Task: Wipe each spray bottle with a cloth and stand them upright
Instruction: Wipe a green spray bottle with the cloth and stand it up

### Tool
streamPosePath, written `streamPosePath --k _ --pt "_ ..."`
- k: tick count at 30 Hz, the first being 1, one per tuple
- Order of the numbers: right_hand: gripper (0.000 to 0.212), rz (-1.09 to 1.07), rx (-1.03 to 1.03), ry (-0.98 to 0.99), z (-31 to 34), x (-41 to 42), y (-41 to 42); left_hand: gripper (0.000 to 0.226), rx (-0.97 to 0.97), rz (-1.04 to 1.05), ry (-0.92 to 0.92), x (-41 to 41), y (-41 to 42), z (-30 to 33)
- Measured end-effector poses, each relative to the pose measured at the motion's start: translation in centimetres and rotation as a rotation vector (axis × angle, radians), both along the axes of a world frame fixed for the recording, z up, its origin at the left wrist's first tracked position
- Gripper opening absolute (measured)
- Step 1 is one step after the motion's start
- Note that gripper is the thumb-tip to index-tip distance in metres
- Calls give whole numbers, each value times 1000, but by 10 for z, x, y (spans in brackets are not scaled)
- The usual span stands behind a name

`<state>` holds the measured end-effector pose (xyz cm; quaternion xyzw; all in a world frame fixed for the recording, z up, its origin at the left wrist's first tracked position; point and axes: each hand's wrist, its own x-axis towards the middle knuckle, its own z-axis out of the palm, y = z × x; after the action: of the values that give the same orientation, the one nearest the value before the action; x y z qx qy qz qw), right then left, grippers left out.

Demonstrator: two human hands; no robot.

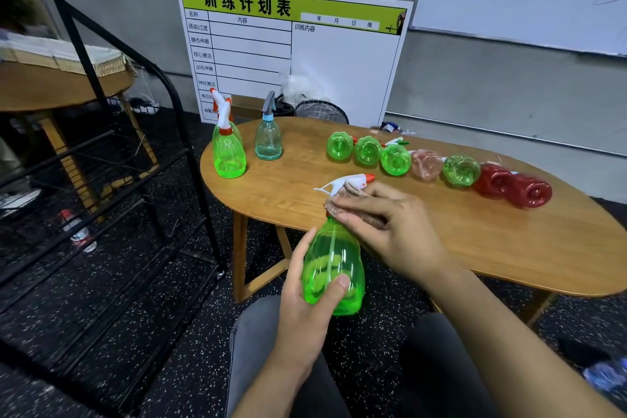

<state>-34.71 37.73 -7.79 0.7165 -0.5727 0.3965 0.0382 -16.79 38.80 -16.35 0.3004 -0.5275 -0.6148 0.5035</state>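
At the far left end of the worktop [509, 248] 3 spray bottles stand upright: 2 green ones [229, 154], one close behind the other, and a pale blue one [268, 141] just beside them. By that count, 3 look finished. Along the far edge toward the right end, 7 bottles lie on their sides in a touching row, bases toward the camera: 3 green [368, 150], 1 pinkish [426, 164], 1 more green [461, 170] and 2 red [514, 187]. Those appear still to be wiped and stood up, so the job seems under halfway.

The bottle in hand [334, 268] is translucent green with a white trigger and orange nozzle tip, held roughly upright off the near edge of the worktop, above the person's lap. The left hand [305, 302] has its grip closed around the lower body, thumb across the front. The right hand [390, 224] presses a brownish cloth [353, 200] against the neck and trigger head, fingers curled over the cloth. The body looks clean and glossy; whether the base has been wiped cannot be told.
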Motion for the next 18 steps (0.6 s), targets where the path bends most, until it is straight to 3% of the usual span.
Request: streamPosePath --k 5,10,15,18 --pt "40 -227 -87 -25 8 -6 -7 75 -12 -19 1 -1 0 0" --pt "32 20 11 -24 11 0 -3 79 -10 -21 -8 1 1 2" --pt "41 -200 -69 -47 19 -7 -6 76 -29 -59 -3 0 4 3" --pt "33 24 16 -36 14 -1 -2 83 -17 -38 -2 2 5 5"
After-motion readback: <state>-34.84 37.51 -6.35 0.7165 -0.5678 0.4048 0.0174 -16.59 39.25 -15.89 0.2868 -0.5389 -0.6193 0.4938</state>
